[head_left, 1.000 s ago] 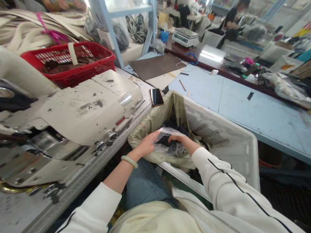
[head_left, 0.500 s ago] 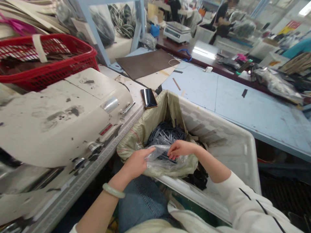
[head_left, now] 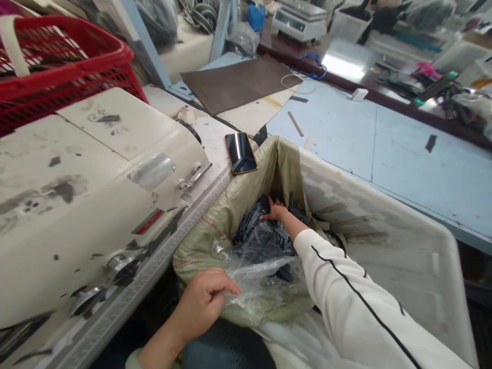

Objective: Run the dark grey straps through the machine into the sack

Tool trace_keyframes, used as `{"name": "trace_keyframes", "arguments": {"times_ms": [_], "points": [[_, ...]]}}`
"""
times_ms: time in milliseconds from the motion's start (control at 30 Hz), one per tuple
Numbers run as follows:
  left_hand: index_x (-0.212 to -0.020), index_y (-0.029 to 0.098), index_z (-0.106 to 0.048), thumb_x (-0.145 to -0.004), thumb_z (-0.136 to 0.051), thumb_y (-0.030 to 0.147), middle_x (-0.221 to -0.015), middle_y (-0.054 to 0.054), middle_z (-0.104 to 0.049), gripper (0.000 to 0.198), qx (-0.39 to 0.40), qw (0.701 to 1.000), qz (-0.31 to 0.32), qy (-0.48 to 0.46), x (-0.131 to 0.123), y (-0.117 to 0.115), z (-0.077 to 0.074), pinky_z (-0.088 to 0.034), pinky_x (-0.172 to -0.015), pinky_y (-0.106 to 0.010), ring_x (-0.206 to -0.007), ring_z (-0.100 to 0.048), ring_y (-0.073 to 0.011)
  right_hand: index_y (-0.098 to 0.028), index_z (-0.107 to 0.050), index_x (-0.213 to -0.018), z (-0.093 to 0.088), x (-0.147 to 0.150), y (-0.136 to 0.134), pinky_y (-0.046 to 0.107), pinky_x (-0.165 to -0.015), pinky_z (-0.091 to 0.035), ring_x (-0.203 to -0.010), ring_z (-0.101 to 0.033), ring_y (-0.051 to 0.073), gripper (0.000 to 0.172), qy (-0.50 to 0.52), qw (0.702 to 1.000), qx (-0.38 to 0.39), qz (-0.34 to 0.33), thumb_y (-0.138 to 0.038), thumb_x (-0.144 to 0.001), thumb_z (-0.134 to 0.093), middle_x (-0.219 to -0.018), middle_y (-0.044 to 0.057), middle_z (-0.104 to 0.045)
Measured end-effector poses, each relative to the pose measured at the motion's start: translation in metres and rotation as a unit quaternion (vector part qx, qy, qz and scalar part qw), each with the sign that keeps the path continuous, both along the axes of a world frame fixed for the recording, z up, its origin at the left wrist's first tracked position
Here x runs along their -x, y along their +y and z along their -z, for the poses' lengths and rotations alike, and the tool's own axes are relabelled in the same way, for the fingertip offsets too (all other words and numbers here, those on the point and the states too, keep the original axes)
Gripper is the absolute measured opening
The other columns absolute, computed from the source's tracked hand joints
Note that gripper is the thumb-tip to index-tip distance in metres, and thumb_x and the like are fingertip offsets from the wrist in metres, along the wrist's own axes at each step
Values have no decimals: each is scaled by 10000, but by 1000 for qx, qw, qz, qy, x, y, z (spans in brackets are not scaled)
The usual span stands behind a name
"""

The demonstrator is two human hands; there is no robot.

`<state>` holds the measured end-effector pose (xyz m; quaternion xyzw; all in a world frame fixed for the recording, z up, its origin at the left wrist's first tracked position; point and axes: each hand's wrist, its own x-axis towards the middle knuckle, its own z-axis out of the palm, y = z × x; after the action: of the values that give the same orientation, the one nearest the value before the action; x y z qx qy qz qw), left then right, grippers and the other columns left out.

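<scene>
My left hand [head_left: 207, 297] is closed on the near edge of a clear plastic bag [head_left: 253, 277], thumb and index finger pinched together. Inside an olive woven sack [head_left: 226, 205] lies a heap of dark grey strips [head_left: 253, 241], partly covered by the clear plastic. My right hand [head_left: 274, 210] reaches deep into the sack and rests on the strips near its back wall, fingers spread. The sack sits in a large white plastic bin [head_left: 384, 246], its mouth folded outward.
A cream machine [head_left: 96, 179] with a metal ruler edge fills the left side. A phone [head_left: 240, 152] lies at its corner beside the sack. Behind are a red basket [head_left: 88, 46], a brown sheet [head_left: 238, 84], a pale blue table [head_left: 338, 133] and a white scale [head_left: 300, 23].
My right hand has moved forward and down onto the strips at the back of the sack. My left hand has come nearer with the plastic edge. The view has tilted down and closer.
</scene>
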<state>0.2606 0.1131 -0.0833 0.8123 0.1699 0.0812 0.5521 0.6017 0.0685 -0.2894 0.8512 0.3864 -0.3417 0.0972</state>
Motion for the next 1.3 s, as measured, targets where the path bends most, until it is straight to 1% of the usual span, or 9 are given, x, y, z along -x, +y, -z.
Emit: {"name": "trace_keyframes", "arguments": {"times_ms": [200, 300, 467, 567, 667, 800, 933, 1067, 1300], "points": [[-763, 236, -745, -606, -411, -10, -774, 5, -752, 443, 7, 1000, 2, 25, 3, 1, -2, -530, -742, -284, -762, -691, -168, -235, -51, -1539, 9, -3, -40, 441, -999, -405, -1273, -460, 419, 1473, 35, 997, 60, -35, -487, -363, -903, -1513, 272, -238], [-1024, 249, -734, -647, -415, 3, -1039, -16, -741, 552, 10, 997, 19, 78, -3, 1, -5, -506, -908, -330, -983, -670, -192, -276, 25, -1530, 9, 4, -52, 446, -998, -395, -1287, -437, 415, 1469, 14, 998, 42, -34, -461, -406, -902, -1511, 245, -245], [-1507, 208, -281, -656, -412, -21, -1522, -60, -373, 891, -43, 996, 52, 63, -29, -2, -10, -282, -1149, -395, -1379, -363, -200, -276, 50, -1525, 12, 34, -53, 489, -964, -386, -1253, -451, 400, 1279, -16, 1000, 16, -10, -416, -599, -822, -1388, 229, -402], [-1399, 177, -490, -662, -435, -5, -1404, -81, -532, 761, -40, 994, 82, 66, -38, -3, -11, -352, -1099, -368, -1283, -487, -215, -208, -13, -1531, 14, 51, -50, 546, -968, -347, -1275, -405, 427, 1113, -42, 999, 18, 19, -375, -706, -741, -1397, 275, -359], [-921, 175, -778, -644, -463, 34, -873, -48, -756, 443, 32, 980, 155, 117, -37, -4, -13, -510, -815, -286, -835, -681, -190, -175, -76, -1523, 13, 55, -44, 505, -976, -347, -1281, -390, 412, 1059, -55, 998, 11, 30, -366, -711, -728, -1384, 270, -374], [-633, 150, -740, -615, -440, 41, -608, -26, -696, 320, 105, 974, 143, 137, -33, -5, -14, -475, -639, -236, -617, -634, -154, -230, -47, -1525, 8, 55, -36, 419, -950, -379, -1232, -436, 358, 1076, -55, 998, -15, 17, -347, -706, -735, -1331, 216, -436], [-895, 167, -762, -627, -467, 35, -919, -37, -748, 419, 122, 981, 81, 125, -37, 1, -14, -468, -846, -285, -889, -658, -196, -307, 1, -1524, 4, 75, -34, 432, -931, -384, -1193, -465, 348, 1118, -52, 998, -27, 4, -341, -696, -749, -1327, 199, -428], [-1310, 225, -585, -720, -602, 134, -1284, -58, -623, 597, 137, 976, 91, 142, -42, 7, -16, -421, -979, -374, -1119, -581, -255, -322, 10, -1523, 7, 87, -31, 454, -876, -419, -1171, -493, 360, 1136, -58, 998, -15, 29, -323, -684, -756, -1412, 239, -334], [-1412, 218, -461, -745, -677, 219, -1415, -89, -509, 701, 111, 984, 67, 126, -41, 5, -10, -399, -1027, -412, -1190, -540, -283, -230, -184, -1498, 1, 93, -28, 441, -846, -448, -1044, -608, 324, 917, -48, 997, -40, 52, -393, -750, -688, -1175, 216, -580]]}}
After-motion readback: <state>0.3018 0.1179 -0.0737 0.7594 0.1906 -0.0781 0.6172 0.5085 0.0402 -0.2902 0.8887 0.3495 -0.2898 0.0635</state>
